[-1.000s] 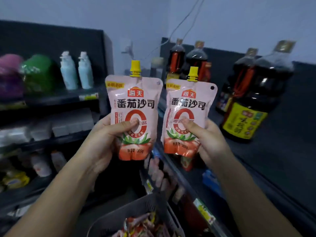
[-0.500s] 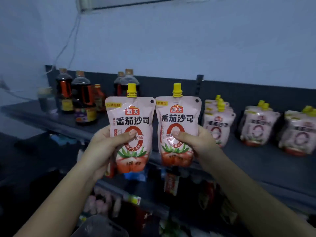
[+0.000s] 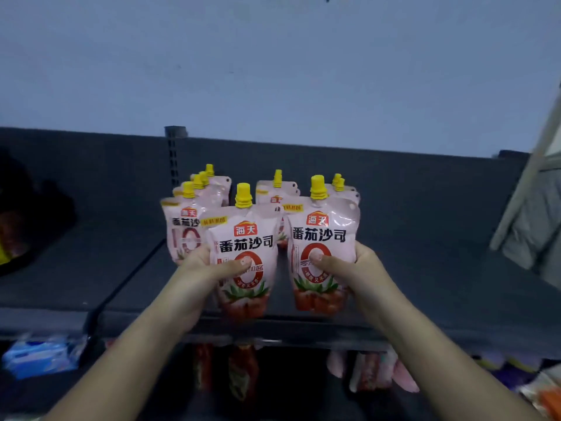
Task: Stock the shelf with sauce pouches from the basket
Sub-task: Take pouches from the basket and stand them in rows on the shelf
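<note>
I hold two pink sauce pouches with yellow caps upright over the front of the dark shelf (image 3: 425, 284). My left hand (image 3: 202, 270) grips the left pouch (image 3: 243, 238) with the thumb across its front. The right pouch (image 3: 321, 229) is gripped the same way by my right hand (image 3: 352, 268). Behind them stand three rows of like pouches on the shelf: a left row (image 3: 185, 220), a middle row (image 3: 276, 192) and a right row (image 3: 341, 186), partly hidden by the held pouches. The basket is out of view.
The shelf's dark back panel (image 3: 425, 183) rises behind the pouches, with a slotted upright (image 3: 174, 153). Dark bottles (image 3: 18, 226) sit at the far left. Below the shelf edge hang red and pink packets (image 3: 373, 372), and a blue pack (image 3: 39, 354) lies lower left.
My view has swung right along the shelf and closer. The stocked pouch rows are now straight ahead, and both hands have carried their pouches up in front of them.
</note>
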Demonstrator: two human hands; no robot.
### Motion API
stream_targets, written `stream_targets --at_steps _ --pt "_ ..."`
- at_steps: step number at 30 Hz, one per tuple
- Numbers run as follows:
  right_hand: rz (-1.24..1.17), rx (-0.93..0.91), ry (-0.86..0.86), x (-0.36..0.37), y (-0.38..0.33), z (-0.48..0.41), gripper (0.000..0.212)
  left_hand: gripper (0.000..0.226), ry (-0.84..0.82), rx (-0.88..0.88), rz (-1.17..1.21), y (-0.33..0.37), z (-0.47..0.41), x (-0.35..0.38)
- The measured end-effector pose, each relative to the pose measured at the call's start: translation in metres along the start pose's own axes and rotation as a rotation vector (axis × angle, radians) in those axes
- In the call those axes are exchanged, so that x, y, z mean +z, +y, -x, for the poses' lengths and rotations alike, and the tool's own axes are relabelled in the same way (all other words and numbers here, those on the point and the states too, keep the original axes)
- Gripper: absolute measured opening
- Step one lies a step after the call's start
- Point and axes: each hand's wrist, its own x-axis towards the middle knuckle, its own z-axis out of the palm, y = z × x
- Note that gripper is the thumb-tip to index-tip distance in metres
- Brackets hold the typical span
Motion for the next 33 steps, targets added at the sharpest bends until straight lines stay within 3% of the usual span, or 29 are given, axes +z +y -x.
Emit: stream_targets --at_steps 7,15,26,33 --pt "0.033 0.075 0.077 -0.066 0.025 -0.046 0.02 0.031 0.057 -0.069 0.012 -0.03 -0.051 0.038" --pt "0.014 0.14 0.124 -0.076 0.054 -0.102 0.023 0.034 0.046 -0.1 -0.029 -0.043 -0.117 0.029" --pt "-0.051 0.115 0.021 -0.082 0.068 -0.153 0.037 0.038 -0.072 -0.102 -0.042 -0.051 -0.179 0.023" --pt "0.042 0.136 -0.064 -0.096 0.066 -0.164 0.022 0.036 -0.1 -0.106 -0.084 -0.05 -0.186 0.024"
